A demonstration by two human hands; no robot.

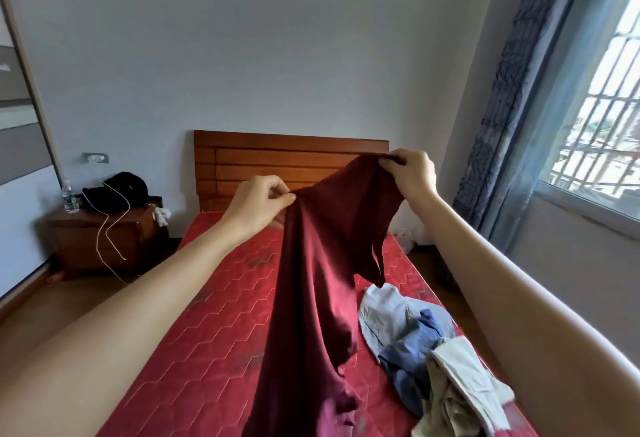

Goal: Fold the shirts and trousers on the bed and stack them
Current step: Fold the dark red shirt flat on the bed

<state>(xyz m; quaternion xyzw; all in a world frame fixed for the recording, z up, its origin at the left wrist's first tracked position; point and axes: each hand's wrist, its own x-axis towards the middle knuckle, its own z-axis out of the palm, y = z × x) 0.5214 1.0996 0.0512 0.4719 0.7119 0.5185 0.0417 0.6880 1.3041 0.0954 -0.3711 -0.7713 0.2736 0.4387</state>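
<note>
Holding: left hand and right hand each pinch top edge of maroon garment, raised over bed
Pile: crumpled clothes at bed's right edge
Room: bare mattress left of garment

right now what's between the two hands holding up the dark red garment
Head view: only the dark red satin garment, its top edge stretched from left hand to right hand.

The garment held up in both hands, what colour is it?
Dark red, a plain maroon garment, seen in the head view, pinched by the left hand and right hand.
</note>
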